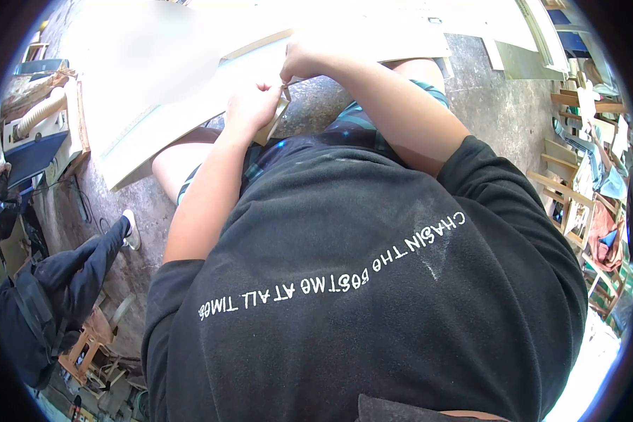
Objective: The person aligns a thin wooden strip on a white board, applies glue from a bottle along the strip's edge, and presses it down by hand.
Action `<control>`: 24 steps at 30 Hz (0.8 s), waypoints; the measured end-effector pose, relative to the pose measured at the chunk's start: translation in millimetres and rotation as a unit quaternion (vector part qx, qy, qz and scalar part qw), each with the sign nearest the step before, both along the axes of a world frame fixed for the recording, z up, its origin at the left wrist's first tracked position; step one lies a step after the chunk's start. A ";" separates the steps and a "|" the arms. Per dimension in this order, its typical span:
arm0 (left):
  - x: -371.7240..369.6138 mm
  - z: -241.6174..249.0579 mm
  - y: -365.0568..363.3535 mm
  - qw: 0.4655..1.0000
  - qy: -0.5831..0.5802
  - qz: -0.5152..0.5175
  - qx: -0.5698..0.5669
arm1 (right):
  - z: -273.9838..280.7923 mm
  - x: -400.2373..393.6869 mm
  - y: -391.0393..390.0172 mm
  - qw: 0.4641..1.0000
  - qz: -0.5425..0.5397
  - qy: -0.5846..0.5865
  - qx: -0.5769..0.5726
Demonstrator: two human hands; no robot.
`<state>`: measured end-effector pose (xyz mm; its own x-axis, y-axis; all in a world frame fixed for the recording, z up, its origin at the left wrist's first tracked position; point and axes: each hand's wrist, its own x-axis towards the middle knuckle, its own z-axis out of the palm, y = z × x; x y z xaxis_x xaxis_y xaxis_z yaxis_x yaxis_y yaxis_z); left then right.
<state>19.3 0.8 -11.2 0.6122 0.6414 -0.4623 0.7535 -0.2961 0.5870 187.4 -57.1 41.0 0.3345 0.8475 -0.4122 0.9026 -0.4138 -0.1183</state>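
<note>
Near the front edge of a large pale panel (pixel 183 116), above the lap, my left hand (pixel 252 109) is closed around a narrow pale strip (pixel 281 111) that slants down beside the palm. My right hand (pixel 302 62) is just to the right and further up, its fingers pinched together close to the strip's upper end. Whatever lies between the right fingertips is too small to tell. The fingertips of both hands nearly meet. Strong glare washes out much of the panel.
At left are a machine with a ribbed hose (pixel 43 112) and a person in dark clothes (pixel 46 302) on the concrete floor (pixel 137 204). Pale boards (pixel 524 53) stand at upper right. Wooden frames (pixel 566 190) and another person (pixel 601 158) are at far right.
</note>
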 end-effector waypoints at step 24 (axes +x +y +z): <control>-82.7 76.7 244.3 0.895 -0.038 -0.033 0.443 | -69.5 45.1 -22.5 0.777 -0.189 0.547 0.248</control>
